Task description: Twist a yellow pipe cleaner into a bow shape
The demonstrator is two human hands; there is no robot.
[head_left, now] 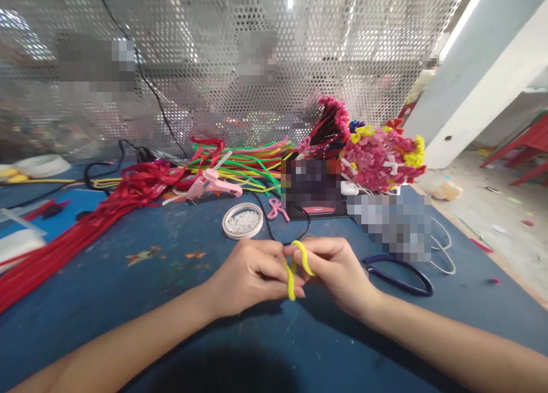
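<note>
A short yellow pipe cleaner [299,256] is bent into a curve between both of my hands, low over the blue table [171,313]. My left hand [250,276] pinches its lower end between thumb and fingers. My right hand [338,270] grips the upper end, fingers curled around it. The two hands touch at the fingertips.
Behind my hands lie a round lid of small white beads [242,221], a pink glue gun [212,185], bundles of red [85,222] and green pipe cleaners [252,162], and a heap of pink and yellow pipe-cleaner flowers [377,153]. Dark blue scissors [398,276] rest at right. A perforated metal screen [257,56] backs the table.
</note>
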